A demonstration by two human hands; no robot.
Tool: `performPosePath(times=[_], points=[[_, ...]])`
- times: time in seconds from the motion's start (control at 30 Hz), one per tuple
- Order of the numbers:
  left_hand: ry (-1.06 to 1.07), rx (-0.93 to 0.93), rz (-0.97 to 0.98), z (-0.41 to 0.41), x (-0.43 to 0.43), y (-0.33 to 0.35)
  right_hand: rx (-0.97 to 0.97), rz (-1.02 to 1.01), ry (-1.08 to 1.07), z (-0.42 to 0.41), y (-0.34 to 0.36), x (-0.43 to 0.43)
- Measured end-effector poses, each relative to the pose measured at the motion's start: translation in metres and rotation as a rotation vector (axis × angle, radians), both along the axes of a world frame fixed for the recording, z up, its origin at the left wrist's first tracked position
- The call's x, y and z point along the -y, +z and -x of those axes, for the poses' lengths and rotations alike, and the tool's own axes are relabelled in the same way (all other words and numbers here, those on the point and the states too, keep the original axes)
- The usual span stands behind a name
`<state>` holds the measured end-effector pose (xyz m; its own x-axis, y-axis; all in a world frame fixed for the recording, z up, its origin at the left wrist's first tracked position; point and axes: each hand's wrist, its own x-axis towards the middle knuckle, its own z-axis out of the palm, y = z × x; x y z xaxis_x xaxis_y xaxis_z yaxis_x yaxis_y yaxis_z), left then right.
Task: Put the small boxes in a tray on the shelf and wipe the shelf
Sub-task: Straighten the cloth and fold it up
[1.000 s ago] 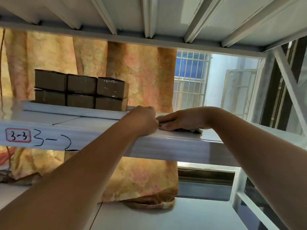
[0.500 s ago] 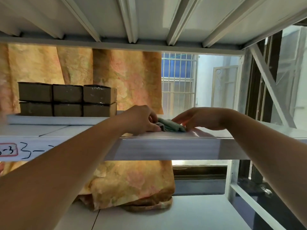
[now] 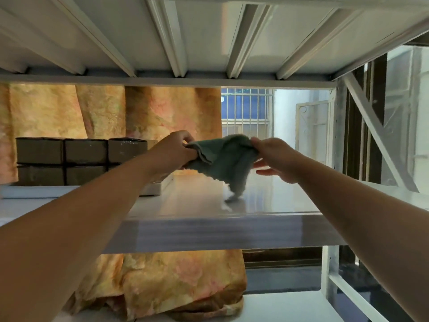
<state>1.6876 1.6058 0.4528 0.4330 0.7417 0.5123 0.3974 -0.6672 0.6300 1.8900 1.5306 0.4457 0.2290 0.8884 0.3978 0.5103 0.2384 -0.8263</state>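
Two bare forearms reach in over a white metal shelf (image 3: 267, 201) whose top is smooth and glossy, with a squared front lip. The left hand (image 3: 178, 148) and right hand (image 3: 276, 159) hold a green terry cloth (image 3: 222, 159) between them above the shelf. The left fingers are curled and pinch its left edge. The right thumb and forefinger pinch its upper right corner, with the other fingers extended beneath. The cloth sags in soft folds, and its lower tip hangs down to the surface (actual contact cannot be told).

At left on the same shelf, well apart from the cloth, brown cardboard small boxes (image 3: 86, 152) stand in two layers, three across, in a shallow white tray (image 3: 69, 191). The shelf surface runs from the tray's right end to the rack's diagonal brace (image 3: 371, 126). Overhead, the ribbed underside of the upper shelf (image 3: 209, 31) bounds the gap. A patterned orange curtain (image 3: 162, 108) hangs behind.
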Motion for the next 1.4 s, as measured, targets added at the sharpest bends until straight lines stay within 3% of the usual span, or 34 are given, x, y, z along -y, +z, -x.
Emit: performPosePath(times=[0.1,0.2,0.33,0.43,0.53,0.63,0.77,0.93,1.17,1.4], points=[[-0.015,0.255,0.186,-0.002,-0.003,0.008,0.072,-0.052,-0.145,0.000,0.009,-0.005],[-0.020,0.401,0.294,-0.004,-0.006,0.015,-0.029,0.196,0.093,-0.013,0.022,-0.009],[0.008,0.554,0.409,-0.001,-0.020,0.017,0.136,0.439,0.240,-0.038,0.026,-0.016],[0.057,0.488,0.428,-0.004,-0.034,0.018,0.195,0.510,0.226,-0.055,0.028,-0.024],[0.057,0.373,0.415,-0.012,-0.045,0.021,0.262,0.519,0.075,-0.064,0.028,-0.038],[-0.004,0.215,0.377,-0.020,-0.060,0.026,0.464,0.293,-0.237,-0.070,0.026,-0.065],[0.064,0.100,0.323,-0.030,-0.081,0.020,0.554,-0.034,-0.482,-0.074,0.021,-0.102],[0.132,-0.037,0.274,-0.028,-0.094,0.010,0.796,-0.117,-0.574,-0.070,0.014,-0.111],[-0.067,0.289,0.593,-0.021,-0.093,0.012,0.602,0.077,-0.460,-0.081,0.012,-0.101],[-0.109,0.156,0.429,-0.022,-0.092,0.007,0.364,0.141,-0.329,-0.076,0.009,-0.088]])
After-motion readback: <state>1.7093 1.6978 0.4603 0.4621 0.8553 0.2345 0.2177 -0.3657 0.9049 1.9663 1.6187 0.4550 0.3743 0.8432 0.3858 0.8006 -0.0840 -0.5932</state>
